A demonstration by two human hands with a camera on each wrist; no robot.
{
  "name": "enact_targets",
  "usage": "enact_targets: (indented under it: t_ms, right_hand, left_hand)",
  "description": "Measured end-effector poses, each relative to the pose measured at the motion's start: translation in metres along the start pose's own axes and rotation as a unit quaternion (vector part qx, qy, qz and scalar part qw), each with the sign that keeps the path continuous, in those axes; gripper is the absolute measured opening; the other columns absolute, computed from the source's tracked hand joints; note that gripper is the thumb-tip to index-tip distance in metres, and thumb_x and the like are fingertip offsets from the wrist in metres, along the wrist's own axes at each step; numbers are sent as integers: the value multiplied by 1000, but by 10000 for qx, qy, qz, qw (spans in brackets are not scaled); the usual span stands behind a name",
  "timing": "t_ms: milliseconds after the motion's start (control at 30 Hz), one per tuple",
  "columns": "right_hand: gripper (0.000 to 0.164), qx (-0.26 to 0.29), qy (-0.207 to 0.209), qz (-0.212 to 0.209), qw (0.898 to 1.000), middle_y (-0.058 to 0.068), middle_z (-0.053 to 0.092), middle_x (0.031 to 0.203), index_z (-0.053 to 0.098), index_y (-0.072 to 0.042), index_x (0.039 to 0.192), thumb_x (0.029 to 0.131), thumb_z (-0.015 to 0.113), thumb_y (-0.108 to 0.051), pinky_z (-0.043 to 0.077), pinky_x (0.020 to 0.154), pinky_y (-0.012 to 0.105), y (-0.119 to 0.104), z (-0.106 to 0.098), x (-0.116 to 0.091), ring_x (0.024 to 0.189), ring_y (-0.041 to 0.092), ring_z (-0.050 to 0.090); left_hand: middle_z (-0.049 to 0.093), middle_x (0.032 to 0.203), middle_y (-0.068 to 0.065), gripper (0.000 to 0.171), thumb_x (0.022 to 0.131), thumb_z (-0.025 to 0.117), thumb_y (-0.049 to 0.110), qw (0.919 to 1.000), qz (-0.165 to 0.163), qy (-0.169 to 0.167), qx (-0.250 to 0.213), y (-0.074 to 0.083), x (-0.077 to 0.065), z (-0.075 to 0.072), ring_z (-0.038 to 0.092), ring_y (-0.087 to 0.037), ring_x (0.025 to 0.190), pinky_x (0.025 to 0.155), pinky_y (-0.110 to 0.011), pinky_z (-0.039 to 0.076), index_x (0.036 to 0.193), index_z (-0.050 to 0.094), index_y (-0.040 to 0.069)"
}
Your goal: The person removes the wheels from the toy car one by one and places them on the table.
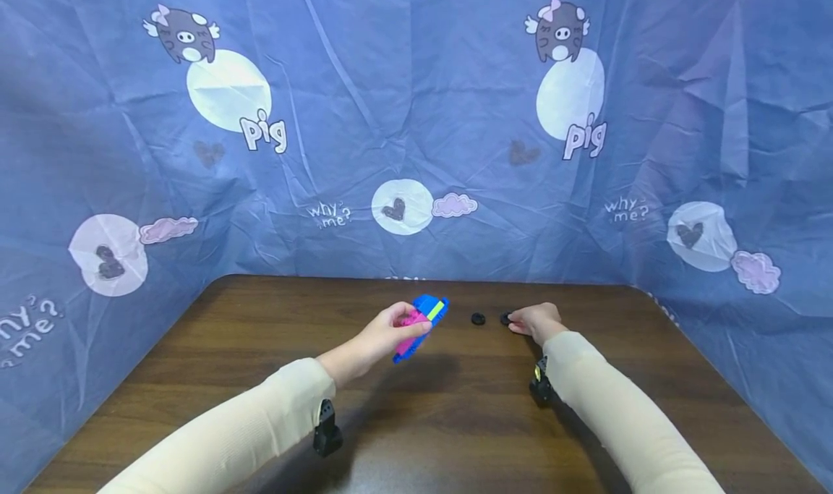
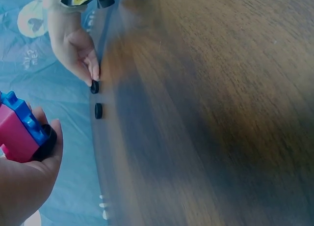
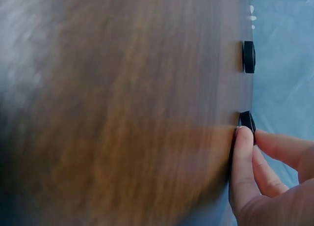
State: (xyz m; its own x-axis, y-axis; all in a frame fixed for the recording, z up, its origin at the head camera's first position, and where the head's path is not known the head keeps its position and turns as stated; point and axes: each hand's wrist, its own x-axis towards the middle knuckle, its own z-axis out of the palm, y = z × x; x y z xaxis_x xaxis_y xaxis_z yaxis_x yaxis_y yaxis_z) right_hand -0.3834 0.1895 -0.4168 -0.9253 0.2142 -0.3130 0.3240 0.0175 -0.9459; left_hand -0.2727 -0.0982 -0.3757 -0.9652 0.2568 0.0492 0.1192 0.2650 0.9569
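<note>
- Nearest: pale ribbed sleeves (image 1: 228, 429) are worn on both arms; a smooth, dark, wood-grained bench (image 1: 462, 436) is noted beneath.
- Left hand (image 1: 377, 337): curled round a pink-and-blue toy (image 1: 426, 304), held above the bench; the toy's long axis is slanted from near left to far right; hard, apparently plastic, with knobbed blue edge and yellow-green strip.
- Right hand (image 1: 539, 322): a black disc (image 1: 505, 319) is pinched at the fingertips, to the toy's right; slight tilt is observed.
- Second disc (image 1: 478, 319): laid flat between toy and right hand, nearer the latter; round, black, thick-rimmed.
- Farthest: creased blue cloth (image 1: 410, 118) is hung behind.
</note>
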Motion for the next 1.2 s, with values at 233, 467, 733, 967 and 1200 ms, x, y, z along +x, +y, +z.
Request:
enact_targets:
  t_ms: [233, 467, 733, 967, 1200]
  right_hand:
    - [52, -322, 309, -32, 9990, 8, 60, 71, 43, 19, 125, 79, 66, 14, 57, 60, 22, 0, 2, 3, 49, 7, 61]
    - [48, -356, 366, -27, 9987, 14, 67, 71, 46, 20, 122, 78, 64, 15, 58, 61, 24, 0, 0, 4, 49, 9, 61]
    - [41, -762, 179, -84, 9969, 5, 61, 60, 50, 19, 118, 80, 63, 10, 58, 62, 25, -6, -7, 2, 50, 8, 61]
    - [30, -753, -80, -116, 9971, 5, 60, 63, 54, 16, 110, 81, 61, 9, 58, 62, 24, -12, -5, -6, 53, 9, 61]
    - [45, -874, -348, -158, 9954, 6, 59, 69, 44, 17, 123, 83, 61, 7, 58, 64, 23, -20, 2, -19, 53, 6, 61]
  left_hand:
    - [62, 101, -14, 35, 93, 64, 22, 9994, -150, -177, -272, 0, 0, 0, 65, -15, 78, 75, -33, 56, 114, 51, -3]
    - [61, 101, -15, 36, 93, 64, 22, 9980, -302, -210, -512, -2, 2, 1, 67, -20, 72, 79, -47, 57, 116, 50, -2]
    - [59, 101, -12, 38, 94, 60, 22, 9963, -420, -359, -656, 0, 2, 1, 63, -20, 84, 76, -35, 56, 118, 48, -5]
    - [61, 109, -15, 50, 98, 54, 27, 9917, -623, -716, -872, 0, 4, -1, 60, -15, 90, 88, -38, 54, 131, 46, -9]
    - [61, 116, -19, 56, 100, 50, 28, 9888, -653, -855, -1035, -2, 2, -4, 62, -17, 93, 81, -29, 54, 138, 39, -12]
